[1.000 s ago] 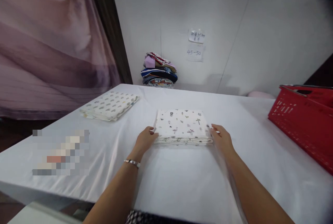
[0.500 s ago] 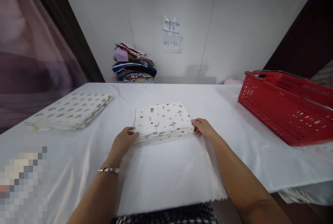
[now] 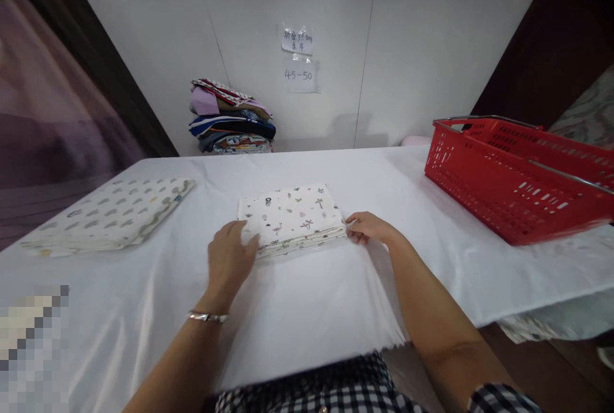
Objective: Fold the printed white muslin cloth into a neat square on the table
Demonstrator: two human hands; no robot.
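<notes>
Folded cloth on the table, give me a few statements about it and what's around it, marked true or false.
1. Both hands touch the folded printed cloth: the left hand at its left corner, the right hand at its right edge. True.
2. The red basket stands left of it. False; it stands to the right.
3. A second folded cloth lies on the table to the left. True.
4. The stack of fabrics sits inside the basket. False; it is by the wall.
</notes>
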